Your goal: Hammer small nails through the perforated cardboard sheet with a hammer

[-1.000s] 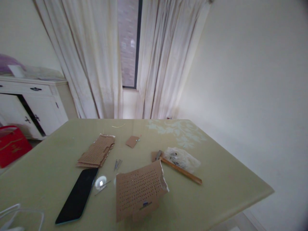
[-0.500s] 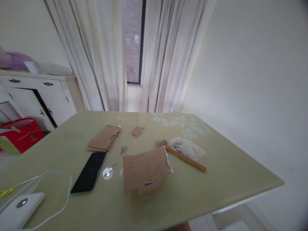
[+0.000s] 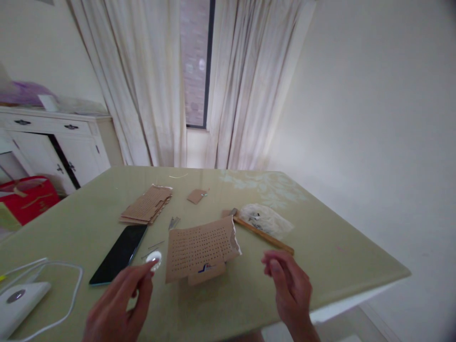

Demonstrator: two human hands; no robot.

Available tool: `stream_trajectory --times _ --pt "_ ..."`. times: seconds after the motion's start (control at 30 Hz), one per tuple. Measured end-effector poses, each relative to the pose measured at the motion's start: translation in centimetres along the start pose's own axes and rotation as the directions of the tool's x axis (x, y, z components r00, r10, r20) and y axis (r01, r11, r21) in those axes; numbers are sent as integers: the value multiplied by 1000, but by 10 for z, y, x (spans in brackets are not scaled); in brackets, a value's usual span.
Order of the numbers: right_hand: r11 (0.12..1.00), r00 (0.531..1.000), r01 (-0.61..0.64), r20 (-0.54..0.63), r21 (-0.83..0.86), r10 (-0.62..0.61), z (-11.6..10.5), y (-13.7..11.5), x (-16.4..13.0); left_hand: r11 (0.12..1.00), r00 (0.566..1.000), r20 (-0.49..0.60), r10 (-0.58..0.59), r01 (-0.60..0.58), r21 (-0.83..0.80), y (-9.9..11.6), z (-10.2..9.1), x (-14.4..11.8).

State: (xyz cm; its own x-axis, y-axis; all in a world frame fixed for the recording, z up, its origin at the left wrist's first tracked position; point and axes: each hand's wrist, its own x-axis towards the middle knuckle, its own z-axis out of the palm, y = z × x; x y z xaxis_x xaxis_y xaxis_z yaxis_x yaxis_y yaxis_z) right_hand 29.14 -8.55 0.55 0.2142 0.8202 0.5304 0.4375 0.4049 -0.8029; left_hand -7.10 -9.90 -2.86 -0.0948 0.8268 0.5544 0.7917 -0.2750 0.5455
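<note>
My left hand (image 3: 123, 301) is at the lower left, beside the dark phone (image 3: 120, 254). Its thumb and index finger are bent toward each other with a small gap, and I see nothing between them. My right hand (image 3: 291, 287) hovers to the right, below the hammer handle. Its fingers are curled in, the thumb lies against them, and no object shows there. Between the hands, touching neither, rests a piece of brown corrugated cardboard (image 3: 201, 244) with rows of small holes. A flap with a dark mark hangs at its near edge. Thin nails (image 3: 156, 245) lie near my left fingertips.
A hammer (image 3: 263, 232) lies right of the cardboard, against a clear plastic bag (image 3: 267, 219) with small dark pieces. Stacked cardboard (image 3: 147, 204), a small cardboard square (image 3: 196, 195) and more nails (image 3: 173, 223) are farther back. A white device (image 3: 23, 304) with a cable sits left.
Both my hands have come into view from below, on either side of the cardboard. The whole scene has shifted slightly left in view; the items on the table keep their places.
</note>
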Motion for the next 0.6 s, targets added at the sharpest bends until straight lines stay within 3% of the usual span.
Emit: stream_trajectory --times 0.07,0.1,0.23,0.33,0.4,0.6 --pt "1000 997 -20 73 -2 20 30 -4 55 988 999 39 23 -29 151 -23 7 34" --pt "1000 994 -31 109 -1 31 44 -4 78 978 992 123 39 -63 199 -35 9 47" --pt "997 960 -70 271 -14 71 84 13 132 934 891 451 -52 -116 337 -66 15 77" --pt "993 908 -121 403 -1 112 99 31 134 928 809 573 -130 -105 359 -63 22 85" --pt "986 871 -164 471 18 136 102 41 127 928 778 604 -176 -74 366 -56 29 93" --pt "945 789 -317 577 84 213 99 55 110 914 757 613 -226 -53 402 -59 48 139"
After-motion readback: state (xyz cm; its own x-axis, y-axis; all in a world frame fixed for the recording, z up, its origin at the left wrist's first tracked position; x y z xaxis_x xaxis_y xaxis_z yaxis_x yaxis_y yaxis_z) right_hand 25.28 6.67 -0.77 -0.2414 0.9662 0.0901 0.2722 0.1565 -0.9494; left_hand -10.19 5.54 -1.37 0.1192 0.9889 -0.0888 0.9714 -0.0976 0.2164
